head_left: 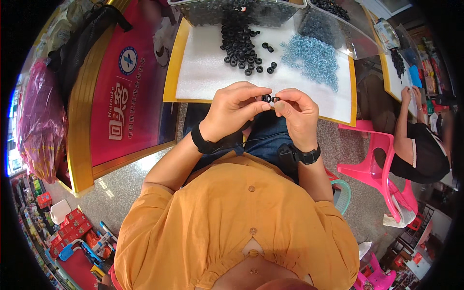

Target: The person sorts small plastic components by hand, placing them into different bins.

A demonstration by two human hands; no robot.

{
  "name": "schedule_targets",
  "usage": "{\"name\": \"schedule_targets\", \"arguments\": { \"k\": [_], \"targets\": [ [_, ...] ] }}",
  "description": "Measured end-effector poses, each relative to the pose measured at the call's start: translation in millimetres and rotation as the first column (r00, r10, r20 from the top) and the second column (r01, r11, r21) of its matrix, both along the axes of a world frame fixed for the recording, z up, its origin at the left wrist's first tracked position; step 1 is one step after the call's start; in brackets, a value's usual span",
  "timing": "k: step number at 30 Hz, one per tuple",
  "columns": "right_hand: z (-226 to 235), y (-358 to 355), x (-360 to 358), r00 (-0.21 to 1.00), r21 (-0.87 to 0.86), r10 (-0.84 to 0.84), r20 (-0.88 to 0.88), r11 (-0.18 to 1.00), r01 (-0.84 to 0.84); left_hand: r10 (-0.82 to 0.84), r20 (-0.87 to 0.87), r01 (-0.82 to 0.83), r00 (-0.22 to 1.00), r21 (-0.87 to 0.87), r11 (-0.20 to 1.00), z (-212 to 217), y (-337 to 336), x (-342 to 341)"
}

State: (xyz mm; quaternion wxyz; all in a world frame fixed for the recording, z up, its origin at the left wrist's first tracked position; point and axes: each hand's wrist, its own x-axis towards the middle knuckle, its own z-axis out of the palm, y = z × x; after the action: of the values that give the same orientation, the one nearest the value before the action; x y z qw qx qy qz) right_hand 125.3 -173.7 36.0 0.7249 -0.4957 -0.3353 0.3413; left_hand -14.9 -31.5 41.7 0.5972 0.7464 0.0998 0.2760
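Just beyond my lap, at the table's near edge, my two hands meet fingertip to fingertip. Thumb and forefinger of my left hand [237, 104] pinch a small black ring-shaped part [266, 98]. A second small black part [275, 99] sits between the thumb and forefinger of my right hand [300, 110]; the two parts nearly touch, and I cannot tell whether they are joined. Past my hands, a heap of black ring parts [237, 43] lies on the white table mat [200, 65], with several loose ones nearer me. To its right spreads a pile of small clear-blue pieces [311, 55].
Clear plastic bins [203, 14] of black parts stand at the table's far side. A pink panel [121, 96] with a yellow frame rises at left. On the right are a pink plastic chair [382, 164] and another person [418, 150] working at a second table.
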Motion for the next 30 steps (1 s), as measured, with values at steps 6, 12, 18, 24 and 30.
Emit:
{"name": "schedule_targets", "arguments": {
  "k": [6, 12, 18, 24, 30],
  "targets": [
    [3.3, -2.5, -1.1, 0.992, -0.045, -0.01, 0.123, 0.999, 0.015, 0.022, 0.013, -0.024, 1.0, 0.176, 0.984, 9.2, 0.8, -2.9],
    [-5.3, 0.2, -5.8, 0.997, 0.044, -0.024, 0.074, 0.999, 0.021, -0.001, 0.047, -0.008, 0.999, 0.208, 0.978, 5.5, 0.8, -2.9],
    [-10.4, 3.7, -9.8, 0.998, 0.1, -0.048, 0.039, 0.994, 0.044, -0.018, 0.006, 0.018, 1.0, 0.087, 0.996, 5.1, 0.0, -4.0],
    [-7.6, 1.0, -7.3, 0.994, 0.103, -0.029, 0.104, 0.995, 0.018, -0.025, -0.042, 0.025, 0.999, 0.001, 1.0, 9.2, -3.7, -7.7],
    [-4.4, -2.8, -0.3, 0.991, 0.035, 0.115, -0.07, 0.993, -0.113, -0.022, 0.055, 0.007, 0.998, 0.258, 0.966, 12.8, -0.4, -6.2]
  ]
}}
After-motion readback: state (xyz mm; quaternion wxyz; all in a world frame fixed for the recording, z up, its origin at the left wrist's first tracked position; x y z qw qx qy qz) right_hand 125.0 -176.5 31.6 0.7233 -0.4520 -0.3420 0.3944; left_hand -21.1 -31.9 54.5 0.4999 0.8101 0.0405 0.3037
